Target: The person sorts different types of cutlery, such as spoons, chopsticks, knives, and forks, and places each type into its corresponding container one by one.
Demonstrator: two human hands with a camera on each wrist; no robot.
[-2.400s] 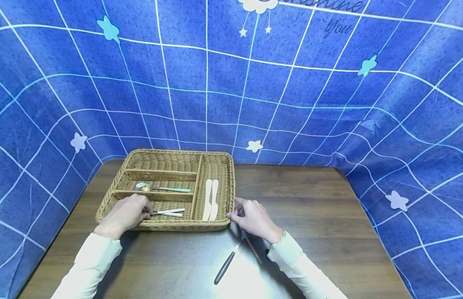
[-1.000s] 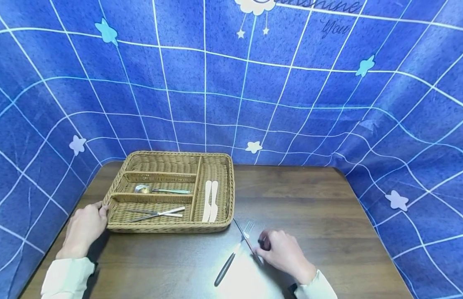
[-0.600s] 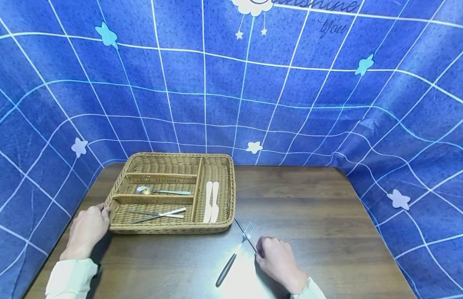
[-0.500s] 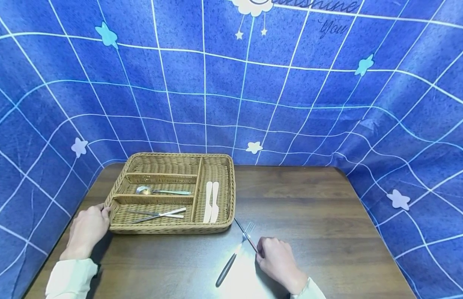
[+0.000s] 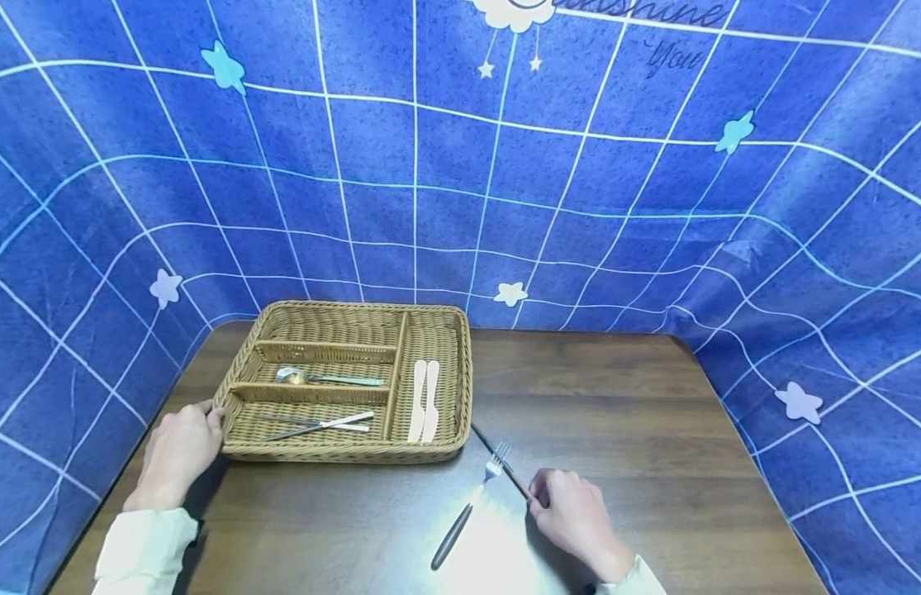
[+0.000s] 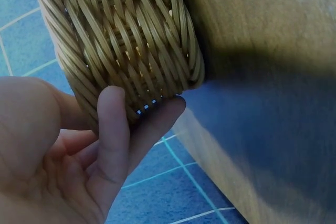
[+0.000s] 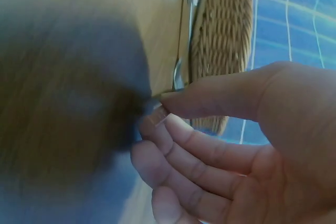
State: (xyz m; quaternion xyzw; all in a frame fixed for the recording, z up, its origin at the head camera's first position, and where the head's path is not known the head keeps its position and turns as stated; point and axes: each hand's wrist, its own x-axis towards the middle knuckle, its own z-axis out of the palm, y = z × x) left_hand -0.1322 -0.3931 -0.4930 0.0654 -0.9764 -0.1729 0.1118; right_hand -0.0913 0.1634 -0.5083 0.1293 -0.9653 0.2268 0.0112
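Note:
My left hand [image 5: 181, 446] holds the left front corner of a woven cutlery tray [image 5: 341, 453]; in the left wrist view its fingers [image 6: 113, 124] lie against the wicker corner. My right hand [image 5: 575, 508] pinches the near end of a thin dark chopstick [image 5: 515, 479] with a brownish end, between thumb and fingertips. The chopstick slants toward the tray's right front corner, crossing the tines of a dark-handled fork [image 5: 454, 533] on the table. Two white-ended chopsticks [image 5: 348, 421] lie crossed in the tray's front left compartment.
Two pale wooden knives [image 5: 423, 401] lie in the right compartment. Spoons [image 5: 292, 376] lie in the middle left one. Behind the wooden table [image 5: 594, 397] hangs a blue gridded curtain [image 5: 579, 165].
My left hand has left the front compartment for the tray's left corner. My right hand has moved from the tray's right side to the chopstick, taken hold of it and shifted it slightly right.

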